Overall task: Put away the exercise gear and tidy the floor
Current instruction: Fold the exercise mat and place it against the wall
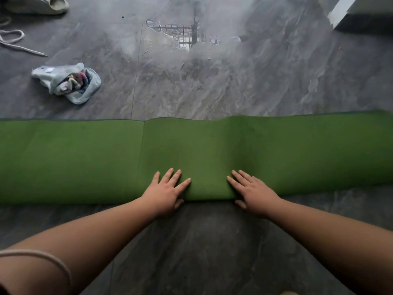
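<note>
Two hands pressed flat on a green exercise mat (pixel 85 158) that stretched across the whole width of the view on a dark grey marbled floor (pixel 234 81). The mat's near edge curved down to the floor like a fold or roll, and both hands sat at that edge, near the middle of the mat. The left hand (pixel 168 191) lay palm down with its fingers straight and spread, the thumb tucked low at the mat's near edge. The right hand (pixel 253 193) mirrored it, fingers straight and pointing away from the person, thumb down at the same edge. Neither hand curled round anything; both were open and resting on the green surface, with a bare strip of mat between them. The far edge of the mat ran slightly wavy, and faint creases crossed it.

Beyond the mat, on the left, a crumpled pale blue cloth bag (pixel 68 83) lay on the floor with mixed coloured fabric showing at its mouth. Further off, a whitish cord (pixel 12 39) looped on the tiles, and a pale slipper (pixel 53 5) sat at the upper left corner. A white furniture edge (pixel 342 11) showed at the upper right. A bright reflection (pixel 185 35) of a window shone on the floor.
</note>
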`<state>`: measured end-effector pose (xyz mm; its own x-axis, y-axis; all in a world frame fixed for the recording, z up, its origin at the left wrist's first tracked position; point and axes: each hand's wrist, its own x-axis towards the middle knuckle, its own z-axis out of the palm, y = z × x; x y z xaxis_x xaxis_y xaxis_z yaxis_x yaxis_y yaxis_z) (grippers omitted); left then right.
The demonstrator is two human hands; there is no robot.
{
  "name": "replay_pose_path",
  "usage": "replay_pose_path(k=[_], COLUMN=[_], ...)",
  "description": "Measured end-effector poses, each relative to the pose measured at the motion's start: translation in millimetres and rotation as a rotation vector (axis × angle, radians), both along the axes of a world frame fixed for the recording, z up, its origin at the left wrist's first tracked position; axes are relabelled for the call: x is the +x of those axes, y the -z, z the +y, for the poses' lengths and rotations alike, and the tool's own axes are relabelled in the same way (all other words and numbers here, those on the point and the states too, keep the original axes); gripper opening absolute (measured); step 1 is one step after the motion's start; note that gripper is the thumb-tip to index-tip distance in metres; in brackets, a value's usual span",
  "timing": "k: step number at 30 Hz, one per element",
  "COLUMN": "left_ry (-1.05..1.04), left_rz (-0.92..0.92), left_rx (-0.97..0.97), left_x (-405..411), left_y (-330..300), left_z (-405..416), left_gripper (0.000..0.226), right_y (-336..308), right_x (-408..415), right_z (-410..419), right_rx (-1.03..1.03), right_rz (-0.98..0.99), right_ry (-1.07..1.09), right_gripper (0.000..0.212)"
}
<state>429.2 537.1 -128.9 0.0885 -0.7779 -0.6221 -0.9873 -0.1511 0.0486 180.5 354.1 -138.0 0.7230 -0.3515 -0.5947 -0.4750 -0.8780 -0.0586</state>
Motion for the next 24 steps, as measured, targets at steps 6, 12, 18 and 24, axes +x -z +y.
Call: replay_pose_path(k=[6,12,18,24], left_ry=[0.012,0.055,0.047,0.136], left_rz=[0.129,0.158,0.089,0.104], left_rx=[-0.225,-0.33,-0.361,-0.384], left_x=[-26.0,-58.5,-70.4,-145.6], left_y=[-40.7,-50.7,-70.1,-91.6], left_z=[-68.6,-101.1,-133.4,-199.0], left_gripper=[0.073,0.076,0.077,0.074], right_y=[-48.8,-65.3,-59.2,-75.6], right_x=[5.5,-14.2,-75.4,-142.4], right_z=[-20.7,-46.2,-86.0,-128.2], right_rx=[-0.049,-0.156,-0.205,-0.207], right_rz=[-0.067,-0.187,-0.089,-0.142], right_ry=[0.006,0.203,0.311,0.336], right_gripper=[0.077,0.077,0.079,0.079])
